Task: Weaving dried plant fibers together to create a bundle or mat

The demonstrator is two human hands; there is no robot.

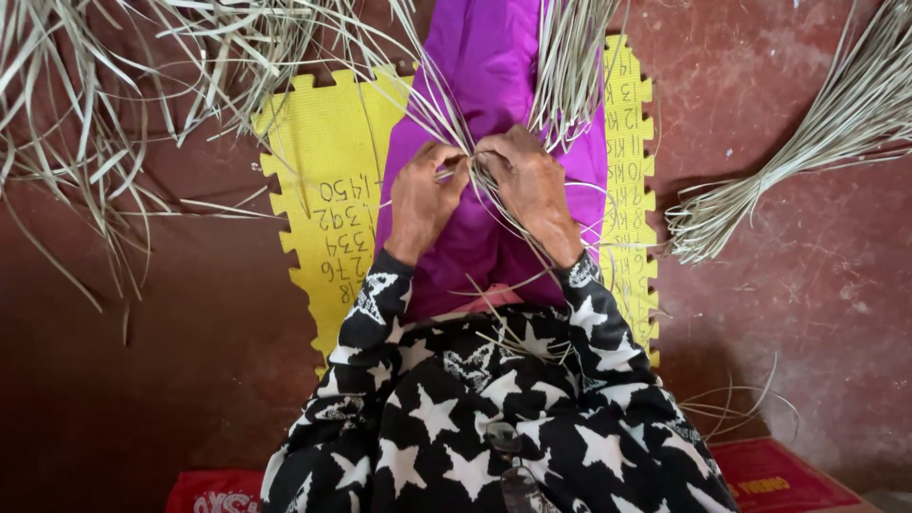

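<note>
Both hands working over the lap: left hand [423, 195] and right hand [525, 180] pinching dry strips [472, 163] together above the purple cloth [484, 66]. Weave barely started, only a small knot showing between the fingers. Loose pile [114, 85] and tied bundle [807, 142] lying untouched on the floor [807, 313]; yellow mat [328, 152] underneath.

Home weaving spot, red floor [807, 313], straw bundles [807, 142]

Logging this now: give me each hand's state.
Left hand: closed, pinching dried grass strips.
Right hand: closed on the same strips.
</note>
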